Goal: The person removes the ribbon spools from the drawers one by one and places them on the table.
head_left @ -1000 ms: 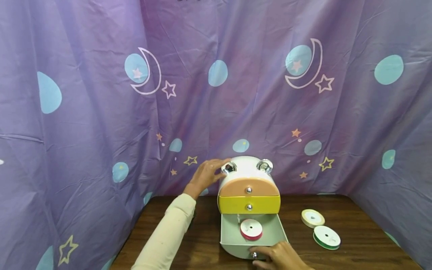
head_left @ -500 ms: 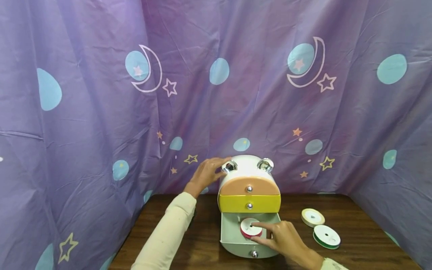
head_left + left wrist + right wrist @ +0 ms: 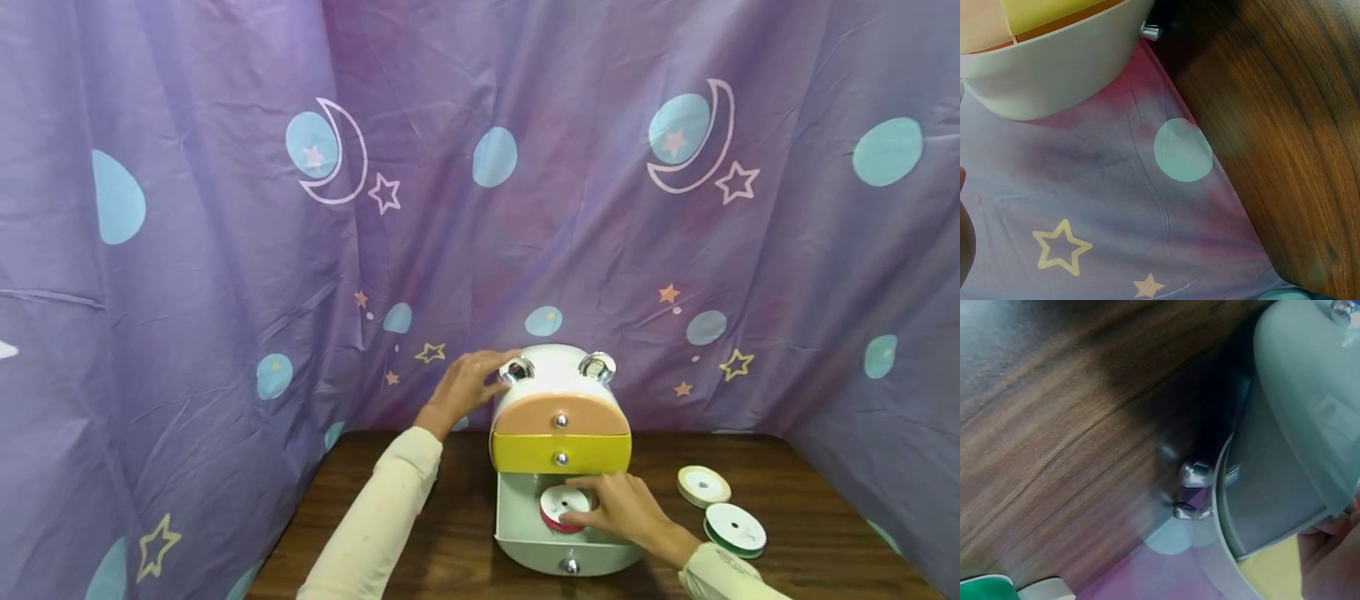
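A small drawer cabinet (image 3: 557,377) with silver frog-like eyes stands on the table in the head view. My left hand (image 3: 467,382) holds it by the left eye (image 3: 517,370), fingers above and thumb below. The bottom green drawer (image 3: 517,521) is pulled out, and in it lies a white-sided spool of red ribbon (image 3: 564,502). My right hand (image 3: 628,506) reaches over the drawer's right side and pinches the spool's right edge between thumb and index finger. In the right wrist view the drawer's outer wall (image 3: 1279,481) hides the spool and most of the fingers.
To the right on the wooden table (image 3: 810,533) lie a cream ribbon spool (image 3: 703,487) and a green ribbon spool (image 3: 736,529), side by side. The orange drawer (image 3: 532,414) and yellow drawer (image 3: 525,454) are closed. A purple curtain (image 3: 420,250) hangs behind.
My right hand has left the bottom drawer's knob, moved up over the drawer and closed in on the red ribbon spool. The left hand stays at the cabinet's eye.
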Action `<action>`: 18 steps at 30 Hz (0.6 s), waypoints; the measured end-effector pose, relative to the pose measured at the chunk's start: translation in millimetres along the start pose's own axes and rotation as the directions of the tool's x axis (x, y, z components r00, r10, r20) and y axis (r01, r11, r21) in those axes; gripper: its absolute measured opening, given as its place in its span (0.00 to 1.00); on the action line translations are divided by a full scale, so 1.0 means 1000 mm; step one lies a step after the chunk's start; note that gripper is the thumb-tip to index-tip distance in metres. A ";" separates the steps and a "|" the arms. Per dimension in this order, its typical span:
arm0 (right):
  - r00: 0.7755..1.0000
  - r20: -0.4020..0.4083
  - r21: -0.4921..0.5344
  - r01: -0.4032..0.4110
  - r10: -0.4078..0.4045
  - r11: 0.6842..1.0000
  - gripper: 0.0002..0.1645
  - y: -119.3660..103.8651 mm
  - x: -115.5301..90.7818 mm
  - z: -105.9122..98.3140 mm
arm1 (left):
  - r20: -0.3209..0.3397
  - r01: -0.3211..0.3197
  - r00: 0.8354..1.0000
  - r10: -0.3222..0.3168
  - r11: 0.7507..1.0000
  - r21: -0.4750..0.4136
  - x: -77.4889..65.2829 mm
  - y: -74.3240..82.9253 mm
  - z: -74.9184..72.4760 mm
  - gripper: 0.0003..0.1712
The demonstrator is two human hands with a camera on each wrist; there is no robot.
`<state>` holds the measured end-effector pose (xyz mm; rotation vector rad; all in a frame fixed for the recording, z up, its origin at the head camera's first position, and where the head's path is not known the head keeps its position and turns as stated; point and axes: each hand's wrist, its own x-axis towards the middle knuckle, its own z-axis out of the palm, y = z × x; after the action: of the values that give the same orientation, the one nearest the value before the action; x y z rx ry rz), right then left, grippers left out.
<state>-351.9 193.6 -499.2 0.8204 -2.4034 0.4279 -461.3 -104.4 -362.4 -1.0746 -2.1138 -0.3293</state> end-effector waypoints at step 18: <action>0.967 0.232 -0.038 -0.099 0.105 0.994 0.41 0.012 0.010 0.023 | 0.029 0.027 0.999 -0.028 0.999 0.030 0.001 0.000 0.001 0.37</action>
<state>-375.6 187.9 -512.4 0.7749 -2.6722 0.3561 -462.3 -103.8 -362.6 -1.0400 -2.1548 -0.2954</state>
